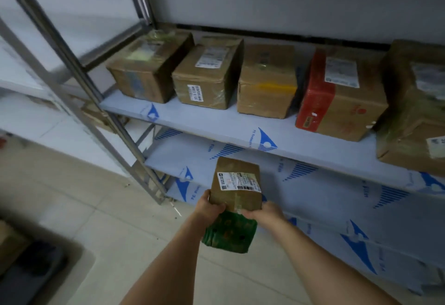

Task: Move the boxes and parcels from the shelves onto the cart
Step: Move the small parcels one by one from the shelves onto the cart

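Parcels sit in a row on the upper shelf [216, 133]: five cardboard boxes, from the taped one at the left end [149, 68] to the big one cut off by the right edge [414, 112], with a red-ended box [342, 95] between. None of those is in my grip right now.

What I have is a small brown parcel [237, 184] with a white label across its face, and under it a green box [230, 234]. My left hand [210, 206] curls round the parcel's lower left corner, fingers wrapped over its near edge. My right hand [263, 213] pinches the lower right corner the same way. Both hands are closed on the load, which hangs in the air in front of the lower shelf [313, 198] and above the floor [96, 208], touching neither.

The parcel's long axis runs away from me, tilted up toward the shelves, so the far end is higher than the end I hold. Whether the green box is gripped or only pinned beneath the parcel I cannot tell.

The cart is what matters next, I think. A dark shape with a grey bin [29, 271] shows at the lower left, too blurred to name for certain. If that is it, it lies on my left-hand side, and the turn would lead with that arm.
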